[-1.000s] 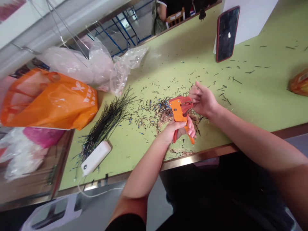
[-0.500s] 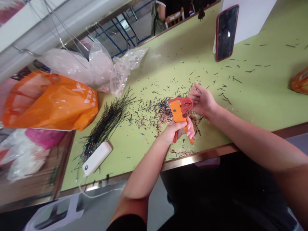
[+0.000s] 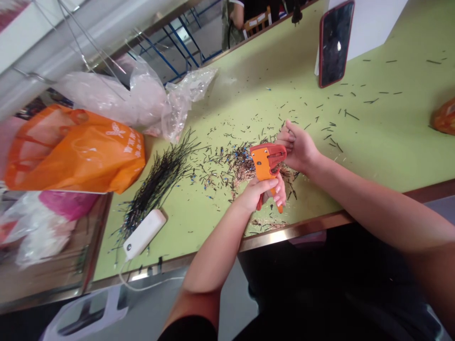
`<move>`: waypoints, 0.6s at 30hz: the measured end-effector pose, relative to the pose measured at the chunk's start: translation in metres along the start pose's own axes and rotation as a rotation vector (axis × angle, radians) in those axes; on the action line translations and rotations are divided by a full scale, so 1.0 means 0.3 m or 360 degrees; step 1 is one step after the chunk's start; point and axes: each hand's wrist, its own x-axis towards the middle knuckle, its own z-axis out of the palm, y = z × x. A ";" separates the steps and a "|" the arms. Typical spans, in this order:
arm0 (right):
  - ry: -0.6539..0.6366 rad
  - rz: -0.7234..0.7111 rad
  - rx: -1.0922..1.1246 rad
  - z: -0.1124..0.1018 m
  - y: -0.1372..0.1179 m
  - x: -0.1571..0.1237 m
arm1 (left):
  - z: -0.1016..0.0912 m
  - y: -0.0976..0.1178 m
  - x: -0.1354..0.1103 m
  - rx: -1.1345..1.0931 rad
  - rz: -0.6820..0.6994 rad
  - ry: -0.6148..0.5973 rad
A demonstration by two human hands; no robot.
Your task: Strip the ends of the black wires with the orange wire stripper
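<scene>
My left hand [image 3: 261, 193] is wrapped round the handles of an orange and red wire stripper [image 3: 263, 163], whose head points away from me. At the red jaws, my right hand [image 3: 296, 147] is closed with fingers curled in and thumb pointing up; anything in its fingers is too small or hidden to make out. Below and beyond the tool lies a heap of short black wire offcuts [image 3: 241, 158] mixed with blue bits and copper-coloured strands. A long bundle of black wires [image 3: 156, 182] rests on the table to the left.
A white power bank [image 3: 145, 234] with a cable touches the wire bundle. An orange bag [image 3: 81, 151] and clear plastic bags [image 3: 149, 99] are at the left. A phone [image 3: 336, 45] leans on a white box [image 3: 369, 28]. Offcuts are scattered over the green table [image 3: 384, 137].
The wire stripper's handles look slightly closer together in my left hand. Both hands stay in nearly the same place; the view has shifted a little.
</scene>
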 end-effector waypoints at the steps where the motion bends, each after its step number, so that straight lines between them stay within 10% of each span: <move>1: 0.0004 -0.0004 -0.0004 0.000 0.000 0.000 | 0.000 -0.001 0.000 0.0006 0.0010 -0.0011; 18: -0.0010 -0.0085 -0.0266 -0.004 0.016 0.001 | 0.003 -0.020 0.015 0.0081 0.0083 0.0094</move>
